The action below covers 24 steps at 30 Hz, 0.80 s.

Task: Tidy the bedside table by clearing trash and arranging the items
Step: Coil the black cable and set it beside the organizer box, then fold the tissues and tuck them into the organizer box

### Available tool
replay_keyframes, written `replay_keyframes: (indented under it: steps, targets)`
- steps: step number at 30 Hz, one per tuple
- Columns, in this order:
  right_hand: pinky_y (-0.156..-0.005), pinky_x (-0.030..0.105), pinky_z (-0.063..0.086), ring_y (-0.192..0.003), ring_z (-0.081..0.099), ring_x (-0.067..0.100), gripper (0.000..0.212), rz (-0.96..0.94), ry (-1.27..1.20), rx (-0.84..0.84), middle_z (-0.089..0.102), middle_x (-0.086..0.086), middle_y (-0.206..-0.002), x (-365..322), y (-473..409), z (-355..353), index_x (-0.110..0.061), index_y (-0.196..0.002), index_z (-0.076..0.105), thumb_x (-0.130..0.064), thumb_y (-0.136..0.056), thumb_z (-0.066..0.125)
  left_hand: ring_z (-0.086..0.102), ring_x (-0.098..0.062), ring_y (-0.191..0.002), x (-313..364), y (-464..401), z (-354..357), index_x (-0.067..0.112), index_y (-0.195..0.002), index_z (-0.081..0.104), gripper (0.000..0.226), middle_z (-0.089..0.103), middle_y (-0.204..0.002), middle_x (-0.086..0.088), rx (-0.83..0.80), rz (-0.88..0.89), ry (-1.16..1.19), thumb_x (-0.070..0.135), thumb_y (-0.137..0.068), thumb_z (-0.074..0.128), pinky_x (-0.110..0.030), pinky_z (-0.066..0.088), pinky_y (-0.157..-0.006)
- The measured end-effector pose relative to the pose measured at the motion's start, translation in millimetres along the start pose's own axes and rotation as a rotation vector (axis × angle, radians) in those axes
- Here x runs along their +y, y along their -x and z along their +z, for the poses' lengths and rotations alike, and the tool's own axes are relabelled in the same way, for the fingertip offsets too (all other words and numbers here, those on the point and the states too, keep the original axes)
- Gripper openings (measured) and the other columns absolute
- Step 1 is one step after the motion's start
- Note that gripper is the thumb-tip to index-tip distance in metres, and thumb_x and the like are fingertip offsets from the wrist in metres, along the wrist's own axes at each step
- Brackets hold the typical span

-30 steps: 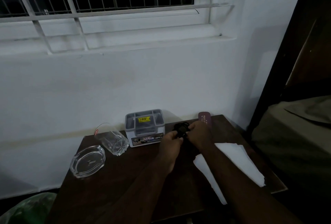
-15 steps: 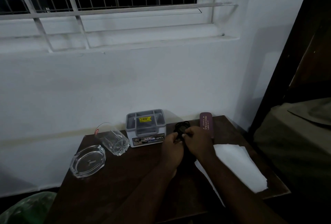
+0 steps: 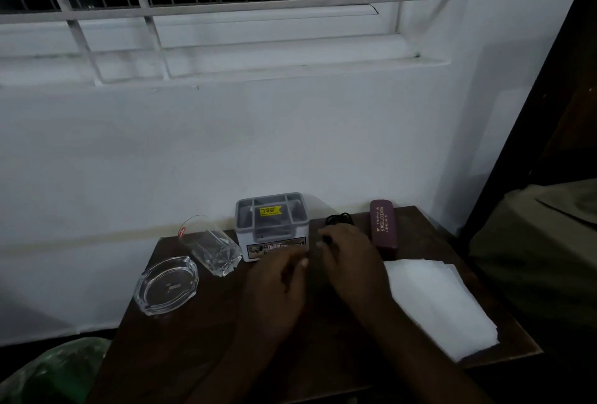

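A coiled black cable [image 3: 339, 218] lies at the back of the dark wooden bedside table [image 3: 200, 332], between a grey organiser box [image 3: 271, 226] and a maroon glasses case [image 3: 383, 226]. My right hand [image 3: 350, 253] rests over the cable's front, and its fingertips pinch a black piece of the cable. My left hand [image 3: 277, 284] hovers just left of it, blurred, fingers loosely bent with nothing seen in them. White paper sheets [image 3: 439, 300] lie to the right of my right forearm.
A glass ashtray [image 3: 166, 285] sits at the table's left, and a glass tumbler [image 3: 211, 247] leans tilted beside the box. A green plastic bag [image 3: 48, 371] is on the floor at lower left. A bed [image 3: 536, 242] and dark headboard stand to the right. The white wall is behind.
My left hand has let go of the cable and drawn back toward me. My right hand has lowered the cable onto the table beside the glasses case.
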State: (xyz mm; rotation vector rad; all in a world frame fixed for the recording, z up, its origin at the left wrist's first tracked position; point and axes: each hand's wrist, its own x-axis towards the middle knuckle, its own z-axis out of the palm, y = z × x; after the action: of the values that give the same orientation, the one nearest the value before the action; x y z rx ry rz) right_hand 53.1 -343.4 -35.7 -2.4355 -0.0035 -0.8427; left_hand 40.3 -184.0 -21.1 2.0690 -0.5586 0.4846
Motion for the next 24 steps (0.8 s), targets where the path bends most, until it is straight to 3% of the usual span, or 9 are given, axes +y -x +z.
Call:
replay_keyframes:
  steps: [3,6,10,14,17,21,24]
  targets:
    - [-0.098,0.035,0.047,-0.116,0.057,0.020,0.033,-0.150,0.082,-0.076,0.063,0.002,-0.124,-17.0,-11.7,10.5,-0.019,-0.122,0.061,-0.024,-0.092,0.048,0.061,-0.023,-0.102,-25.9,-34.5,-25.8,0.007,-0.115,0.066,0.032,0.069,-0.113,-0.008,0.097,0.169,-0.402,0.015,-0.086,0.055,-0.030,0.045,-0.093]
    - [-0.093,0.041,0.051,-0.118,0.055,0.027,0.040,-0.155,0.118,-0.133,0.060,0.006,-0.128,-25.1,-27.2,18.1,-0.018,-0.129,0.055,-0.022,-0.091,0.046,0.062,-0.031,-0.098,-44.1,-60.9,-41.3,0.009,-0.116,0.063,0.037,0.067,-0.111,-0.012,-0.135,0.002,-0.647,0.021,-0.083,0.049,-0.040,0.052,-0.080]
    - [-0.089,0.039,0.049,-0.111,0.057,0.026,0.038,-0.105,0.155,-0.233,0.060,0.006,-0.123,-27.6,-36.5,22.8,-0.020,-0.130,0.054,-0.020,-0.093,0.044,0.063,-0.031,-0.082,-39.5,-65.3,-46.4,0.013,-0.096,0.066,0.025,0.067,-0.088,-0.011,-0.233,-0.037,-0.617,0.024,-0.085,0.047,-0.036,0.045,-0.069]
    - [-0.092,0.036,0.044,-0.110,0.057,0.027,0.038,-0.091,0.069,-0.274,0.060,0.009,-0.121,-32.0,-32.3,13.4,-0.015,-0.132,0.054,-0.014,-0.095,0.046,0.065,-0.033,-0.082,-33.6,-62.4,-53.1,0.015,-0.093,0.071,0.028,0.071,-0.083,-0.012,-0.226,0.036,-0.614,0.018,-0.078,0.048,-0.036,0.049,-0.070]
    - [-0.091,0.038,0.046,-0.110,0.057,0.027,0.037,-0.114,0.063,-0.278,0.063,0.010,-0.119,-34.8,-19.7,0.4,-0.014,-0.130,0.057,-0.011,-0.094,0.049,0.067,-0.030,-0.086,-29.0,-55.6,-57.4,0.017,-0.098,0.072,0.027,0.073,-0.088,-0.010,-0.271,0.040,-0.648,0.017,-0.083,0.050,-0.035,0.051,-0.073]
    - [-0.084,0.036,0.050,-0.100,0.064,0.027,0.034,-0.159,0.032,-0.247,0.069,0.011,-0.109,-42.8,13.1,-22.2,-0.011,-0.122,0.064,-0.008,-0.089,0.058,0.068,-0.027,-0.073,-16.3,-27.8,-70.0,0.015,-0.084,0.072,0.021,0.072,-0.076,-0.009,-0.309,0.059,-0.613,0.014,-0.081,0.051,-0.033,0.052,-0.065]
    - [-0.084,0.040,0.054,-0.097,0.065,0.028,0.032,-0.184,0.009,-0.223,0.070,0.012,-0.106,-46.7,39.4,-33.9,-0.010,-0.118,0.067,-0.008,-0.087,0.058,0.069,-0.029,-0.072,-5.2,-3.0,-81.8,0.016,-0.088,0.075,0.023,0.074,-0.076,-0.010,-0.345,0.093,-0.612,0.016,-0.079,0.053,-0.037,0.056,-0.065]
